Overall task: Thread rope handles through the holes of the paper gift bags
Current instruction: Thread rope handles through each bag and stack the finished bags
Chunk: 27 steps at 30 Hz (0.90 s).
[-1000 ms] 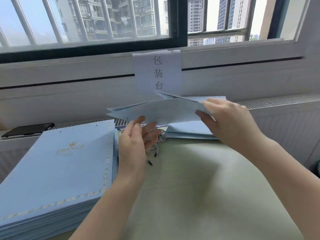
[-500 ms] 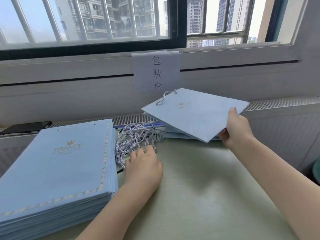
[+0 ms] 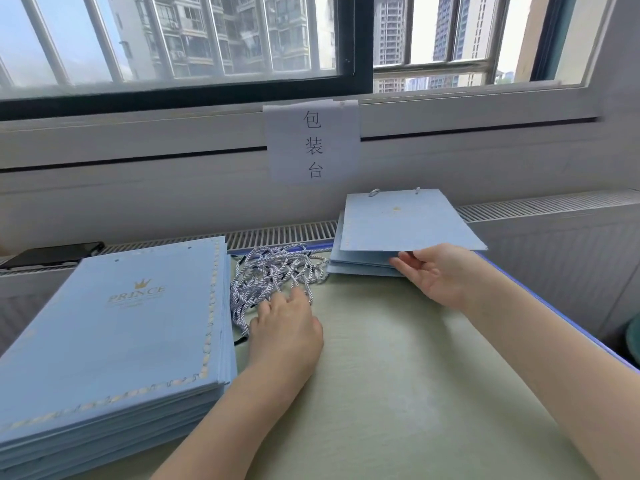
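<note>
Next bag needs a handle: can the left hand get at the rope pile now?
Likely yes: the left hand rests at the rope pile, fingertips among its near strands, nothing covers them.

Left hand (image 3: 287, 330): ropes (image 3: 273, 268); right hand (image 3: 440, 275): bag (image 3: 408, 223)

Paper sign (image 3: 311, 143) hangs below the window (image 3: 173, 39); dark phone (image 3: 52, 255) lies left.
</note>
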Each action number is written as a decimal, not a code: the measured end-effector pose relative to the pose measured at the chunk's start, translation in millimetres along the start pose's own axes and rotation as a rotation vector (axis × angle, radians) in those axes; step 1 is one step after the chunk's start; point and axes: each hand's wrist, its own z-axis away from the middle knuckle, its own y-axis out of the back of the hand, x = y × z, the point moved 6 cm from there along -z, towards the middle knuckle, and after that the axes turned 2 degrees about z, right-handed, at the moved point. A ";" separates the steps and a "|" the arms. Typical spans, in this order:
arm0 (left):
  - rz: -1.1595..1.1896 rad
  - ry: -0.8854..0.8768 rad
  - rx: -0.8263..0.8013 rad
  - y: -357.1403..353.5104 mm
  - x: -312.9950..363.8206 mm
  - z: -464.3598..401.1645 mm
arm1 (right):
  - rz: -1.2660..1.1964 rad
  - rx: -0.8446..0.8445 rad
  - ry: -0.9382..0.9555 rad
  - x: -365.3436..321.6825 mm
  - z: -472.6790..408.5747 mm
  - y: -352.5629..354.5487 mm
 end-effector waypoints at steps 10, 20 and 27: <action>-0.143 -0.021 0.091 6.3 -5.4 -1.8 | 0.546 -0.174 0.093 12.4 28.4 -33.5; -0.067 -0.099 0.055 12.1 -0.1 -0.5 | 1.757 -0.620 0.871 75.2 50.0 -66.9; 0.541 -0.264 0.270 37.1 19.8 8.9 | 1.528 -0.579 0.963 65.5 42.5 -64.2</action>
